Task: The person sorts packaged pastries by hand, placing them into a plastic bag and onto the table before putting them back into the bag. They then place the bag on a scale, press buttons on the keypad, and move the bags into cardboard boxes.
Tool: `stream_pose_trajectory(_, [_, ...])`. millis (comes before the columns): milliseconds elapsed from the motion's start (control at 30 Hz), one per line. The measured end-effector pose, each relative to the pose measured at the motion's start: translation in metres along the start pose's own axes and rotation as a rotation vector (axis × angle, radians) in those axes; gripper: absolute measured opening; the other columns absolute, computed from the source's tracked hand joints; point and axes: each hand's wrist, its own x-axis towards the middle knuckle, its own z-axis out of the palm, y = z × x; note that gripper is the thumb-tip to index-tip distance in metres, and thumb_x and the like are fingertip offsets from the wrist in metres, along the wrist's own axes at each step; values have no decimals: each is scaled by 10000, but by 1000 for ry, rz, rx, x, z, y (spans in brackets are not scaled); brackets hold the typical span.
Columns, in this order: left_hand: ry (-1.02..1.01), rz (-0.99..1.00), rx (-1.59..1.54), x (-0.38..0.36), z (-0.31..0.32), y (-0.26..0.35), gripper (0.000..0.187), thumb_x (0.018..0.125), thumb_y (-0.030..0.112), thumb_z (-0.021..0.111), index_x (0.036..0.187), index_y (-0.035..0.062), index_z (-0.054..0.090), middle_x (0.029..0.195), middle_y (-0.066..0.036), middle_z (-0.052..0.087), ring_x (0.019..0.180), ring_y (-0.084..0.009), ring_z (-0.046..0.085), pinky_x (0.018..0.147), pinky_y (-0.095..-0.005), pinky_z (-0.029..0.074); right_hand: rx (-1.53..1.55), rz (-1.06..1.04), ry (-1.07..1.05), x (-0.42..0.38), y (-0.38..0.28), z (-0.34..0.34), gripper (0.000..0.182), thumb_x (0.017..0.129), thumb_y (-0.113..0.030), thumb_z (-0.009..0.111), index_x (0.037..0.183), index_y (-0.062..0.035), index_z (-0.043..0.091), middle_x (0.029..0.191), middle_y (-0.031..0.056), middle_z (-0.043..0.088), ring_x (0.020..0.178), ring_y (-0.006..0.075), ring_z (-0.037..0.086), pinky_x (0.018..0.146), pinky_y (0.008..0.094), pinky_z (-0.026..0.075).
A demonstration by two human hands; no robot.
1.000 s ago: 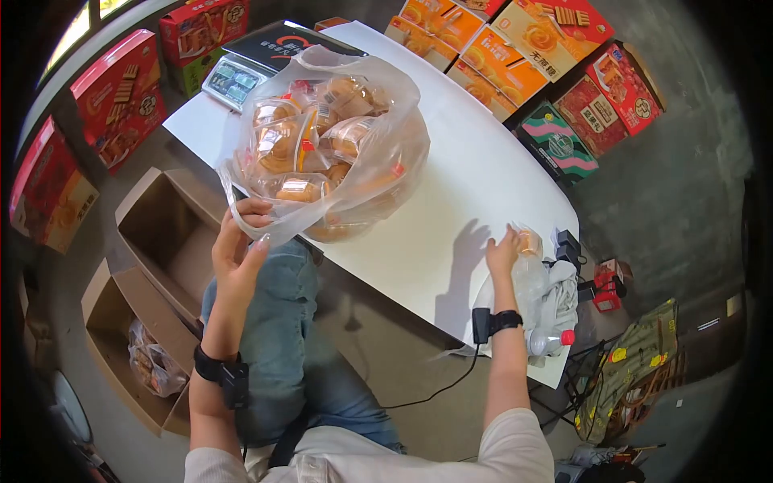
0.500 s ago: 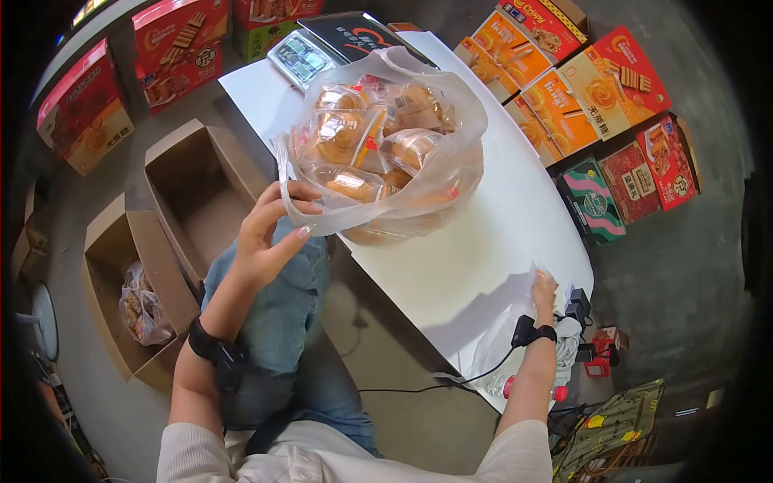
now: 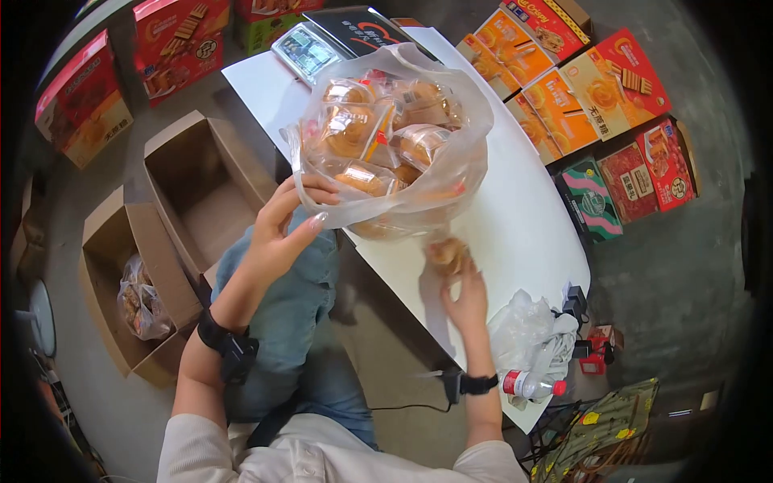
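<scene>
A translucent plastic bag (image 3: 475, 153) full of individually wrapped bread rolls (image 3: 348, 129) stands on the white table. My left hand (image 3: 278, 229) is closed on the bag's near-left rim, with the thumb outside. My right hand (image 3: 467, 302) is just below the bag, its fingertips pinching a brown wrapped bread roll (image 3: 448, 256) over the table. Motion blurs that roll, so its wrapper is hard to make out. Lower rolls in the bag are hidden by the plastic and the upper ones.
Behind the bag sits a digital scale (image 3: 310, 52). Crumpled white plastic bags (image 3: 523, 326) and a bottle (image 3: 527, 384) occupy the table's right end. Two open cardboard boxes stand at left: an upper one (image 3: 173, 177) and a lower one (image 3: 105, 241) containing a bagged item. Printed food cartons (image 3: 612, 84) lie beyond the table.
My right hand has moved left from the white plastic bags at the table's end and now has a roll in its fingers. The left hand keeps its hold on the bag rim.
</scene>
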Motion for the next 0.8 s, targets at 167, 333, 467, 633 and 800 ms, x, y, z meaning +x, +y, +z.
stream_pose_trajectory(167, [121,-68,-98,1,2,-9,265,817,154,556,1021,-15,555,1033,-61,501,951,-141,478,854,-274,370,-54,-80,-48,-27,-78,-18,749,704,-237,680,1314,19,329,1304,228,416,1245,367,358,1045,511,207])
stream_pose_trajectory(333, [177,-121,-185,-4,6,-13,246,818,142,580,1008,25,477,912,-7,463,849,-85,447,788,-242,371,-42,6,-14,-14,-102,-20,843,694,-330,704,1355,-20,281,1411,231,227,1311,385,205,1041,587,101])
stream_pose_trajectory(467, [103,-191,-197,-6,7,-18,265,806,142,611,976,41,435,850,17,428,786,-65,430,726,-225,377,0,94,-90,-7,-96,6,843,676,-284,734,1345,-30,289,1418,220,200,1318,378,191,1030,589,139])
stream_pose_trajectory(633, [-325,-248,191,-2,5,-4,214,802,228,615,731,41,540,633,-35,512,588,-124,493,565,-258,411,233,136,-89,-6,-99,0,772,711,-191,717,1345,-38,304,1343,204,352,1257,348,323,1039,494,231])
stream_pose_trajectory(800, [-578,-166,449,0,17,5,275,769,328,642,795,58,597,710,-76,587,669,-230,574,619,-319,442,1223,355,-53,-20,-109,-21,734,774,-240,658,1345,21,276,1291,198,426,1191,276,434,989,398,338])
